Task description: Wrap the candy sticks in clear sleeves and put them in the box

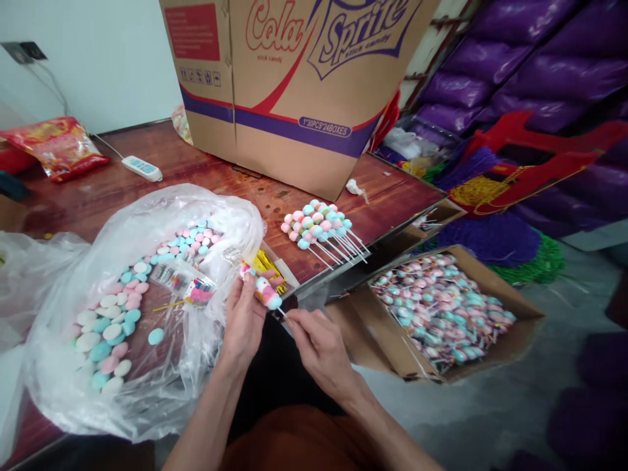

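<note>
Between my hands is a candy stick (268, 294) with pink and pale blue candy pieces in a clear printed wrapper. My left hand (245, 314) pinches the wrapper's upper end between thumb and fingers. The fingers of my right hand (316, 333) are closed on the white stick just below the candy. Beside my left hand lies an open clear plastic bag (196, 366) with loose pink, white and blue candies (115, 320) and small printed wrappers (184, 281). Gold twist ties (267, 265) lie in a small box just behind my hands.
A pile of unwrapped candy sticks (318, 226) lies on the wooden table (161, 147). To the right, a cardboard box (527, 317) holds many wrapped ones. A large printed carton (275, 91) stands behind. A red stool (534, 163) and purple bags (554, 78) are at right.
</note>
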Demonstrator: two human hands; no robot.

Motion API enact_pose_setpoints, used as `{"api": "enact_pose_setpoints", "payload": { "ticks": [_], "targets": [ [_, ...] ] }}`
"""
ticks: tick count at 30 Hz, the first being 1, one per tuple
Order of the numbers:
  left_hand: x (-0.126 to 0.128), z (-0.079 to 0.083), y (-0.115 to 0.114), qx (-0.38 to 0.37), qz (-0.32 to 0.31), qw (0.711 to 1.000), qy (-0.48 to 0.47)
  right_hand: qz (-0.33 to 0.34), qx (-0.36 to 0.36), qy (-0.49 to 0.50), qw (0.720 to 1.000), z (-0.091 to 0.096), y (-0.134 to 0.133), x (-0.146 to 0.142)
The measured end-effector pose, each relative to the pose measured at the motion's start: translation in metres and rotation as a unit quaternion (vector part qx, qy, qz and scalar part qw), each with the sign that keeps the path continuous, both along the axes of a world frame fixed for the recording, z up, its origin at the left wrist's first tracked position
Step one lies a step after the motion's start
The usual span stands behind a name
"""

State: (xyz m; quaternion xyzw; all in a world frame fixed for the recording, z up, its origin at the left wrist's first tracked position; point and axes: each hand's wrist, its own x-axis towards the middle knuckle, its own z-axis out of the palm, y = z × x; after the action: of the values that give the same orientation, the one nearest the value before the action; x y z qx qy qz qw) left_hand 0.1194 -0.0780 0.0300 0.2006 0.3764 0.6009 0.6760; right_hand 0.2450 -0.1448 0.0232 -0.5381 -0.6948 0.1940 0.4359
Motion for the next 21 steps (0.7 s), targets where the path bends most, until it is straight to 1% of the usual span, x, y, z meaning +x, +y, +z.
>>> {"api": "enact_pose_setpoints", "payload": {
  "ticks": [2,6,8,11,15,18,21],
  "targets": [
    [0.000,0.000,-0.002,-0.002,-0.004,1.000,0.007,-0.005,-0.017,0.005,1.000,-0.001,0.000,-0.005],
    [0.007,-0.001,-0.010,-0.003,-0.030,0.999,0.021,-0.055,-0.001,-0.006,0.998,-0.005,0.009,-0.021],
    [0.007,0.000,-0.012,-0.001,-0.029,0.999,0.019,-0.067,-0.019,0.001,0.998,-0.005,0.013,-0.026],
    [-0.002,0.001,-0.010,0.003,-0.026,1.000,0.014,-0.044,-0.082,0.042,0.995,-0.001,0.012,-0.023],
    [-0.012,0.001,-0.012,0.007,-0.031,0.999,0.025,0.010,-0.185,0.117,0.976,0.006,0.003,-0.016],
    [-0.012,0.000,-0.021,-0.016,-0.050,0.998,0.030,0.014,-0.192,0.160,0.968,0.007,0.002,-0.020],
    [-0.013,0.001,-0.032,-0.018,-0.038,0.998,0.039,0.023,-0.194,0.194,0.961,0.008,0.004,-0.028]
  ]
}}
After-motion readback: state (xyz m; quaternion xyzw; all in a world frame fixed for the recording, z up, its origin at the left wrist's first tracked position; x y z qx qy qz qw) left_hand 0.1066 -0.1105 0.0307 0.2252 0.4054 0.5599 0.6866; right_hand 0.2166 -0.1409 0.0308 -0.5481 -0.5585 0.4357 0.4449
